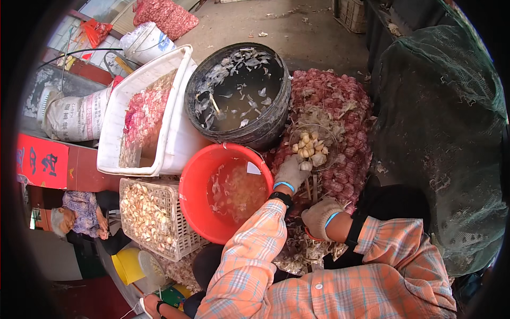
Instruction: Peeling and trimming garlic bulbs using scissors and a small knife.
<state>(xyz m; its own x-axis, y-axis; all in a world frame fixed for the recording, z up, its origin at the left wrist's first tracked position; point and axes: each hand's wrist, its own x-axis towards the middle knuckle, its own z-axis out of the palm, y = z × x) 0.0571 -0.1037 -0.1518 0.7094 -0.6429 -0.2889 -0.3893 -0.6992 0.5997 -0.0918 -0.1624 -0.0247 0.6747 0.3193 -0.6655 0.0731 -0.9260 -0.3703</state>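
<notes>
My left hand [290, 171], in a knit work glove, is at the lower left edge of a round wire strainer [336, 148], its fingers against a garlic bulb [305, 166]. The strainer holds peeled-looking garlic [307, 146] and rests on a red mesh sack of garlic [350, 123]. Nearer my body, my right hand [322, 219], also gloved, is curled around something orange-red that is mostly hidden, perhaps a tool handle. Loose dry garlic skins and stalks [308, 251] lie below both hands.
Left of my hands stand a red plastic bucket [195, 207] of cloudy water, a black tub [279, 119] of water with floating skins, a white bin [105, 151] and a crate [187, 235] of garlic cloves. Dark green netting [434, 151] is at right. A person [83, 213] sits far left; another person's hand [152, 305] shows bottom left.
</notes>
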